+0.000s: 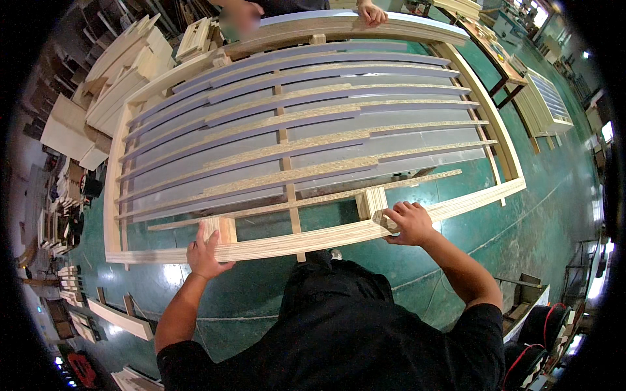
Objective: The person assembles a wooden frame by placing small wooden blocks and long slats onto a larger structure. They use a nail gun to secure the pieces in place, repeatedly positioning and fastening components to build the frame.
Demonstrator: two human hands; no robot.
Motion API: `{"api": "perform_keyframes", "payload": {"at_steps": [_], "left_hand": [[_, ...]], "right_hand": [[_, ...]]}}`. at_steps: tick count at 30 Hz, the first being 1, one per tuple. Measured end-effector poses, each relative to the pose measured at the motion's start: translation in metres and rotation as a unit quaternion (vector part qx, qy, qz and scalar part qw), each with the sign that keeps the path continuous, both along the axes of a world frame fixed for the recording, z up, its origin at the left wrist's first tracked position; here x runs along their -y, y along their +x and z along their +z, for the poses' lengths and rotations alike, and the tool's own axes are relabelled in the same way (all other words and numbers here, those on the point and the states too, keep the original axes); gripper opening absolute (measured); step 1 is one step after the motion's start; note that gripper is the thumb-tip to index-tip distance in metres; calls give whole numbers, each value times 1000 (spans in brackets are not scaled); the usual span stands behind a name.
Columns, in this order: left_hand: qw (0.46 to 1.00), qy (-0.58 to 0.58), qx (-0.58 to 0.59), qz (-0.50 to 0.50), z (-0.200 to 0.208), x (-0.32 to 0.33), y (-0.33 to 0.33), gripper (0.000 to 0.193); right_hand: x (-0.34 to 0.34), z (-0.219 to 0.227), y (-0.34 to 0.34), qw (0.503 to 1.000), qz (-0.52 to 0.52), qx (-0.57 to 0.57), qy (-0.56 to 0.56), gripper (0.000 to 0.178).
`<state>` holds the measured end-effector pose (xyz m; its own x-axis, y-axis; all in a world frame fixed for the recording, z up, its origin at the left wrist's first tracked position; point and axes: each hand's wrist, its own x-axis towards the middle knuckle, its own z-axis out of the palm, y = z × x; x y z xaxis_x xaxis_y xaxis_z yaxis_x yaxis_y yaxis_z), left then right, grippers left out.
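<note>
First speaker: What does your left hand [206,255] hold?
Second speaker: It closes around the near rail [301,239] of the wooden frame [115,195], right at the left block [225,231].
First speaker: And your right hand [412,223]?
Second speaker: You have it clasped over the same rail, fingers just beside the right block [373,202].
First speaker: What lies beyond your grip?
Second speaker: Past both hands, a thin strip [326,198] runs crosswise; farther on, speckled slats [293,171] fill the frame. Opposite you, a co-worker's hand [372,13] rests on a long board [352,27].
</note>
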<state>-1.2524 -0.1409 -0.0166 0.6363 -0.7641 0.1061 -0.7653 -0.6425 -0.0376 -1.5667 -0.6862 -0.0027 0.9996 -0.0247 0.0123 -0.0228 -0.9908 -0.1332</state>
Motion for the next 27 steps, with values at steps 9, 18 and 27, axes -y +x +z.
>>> {"api": "perform_keyframes", "payload": {"at_steps": [9, 18, 27], "left_hand": [[1000, 8, 5, 6, 1, 0, -2, 104], [998, 57, -16, 32, -3, -5, -2, 105], [999, 42, -18, 8, -11, -3, 5, 108]], "right_hand": [[-2, 5, 2, 1000, -3, -11, 0, 70], [-1, 3, 2, 1000, 0, -24, 9, 73], [-73, 150, 40, 960, 99, 141, 222, 48]]}}
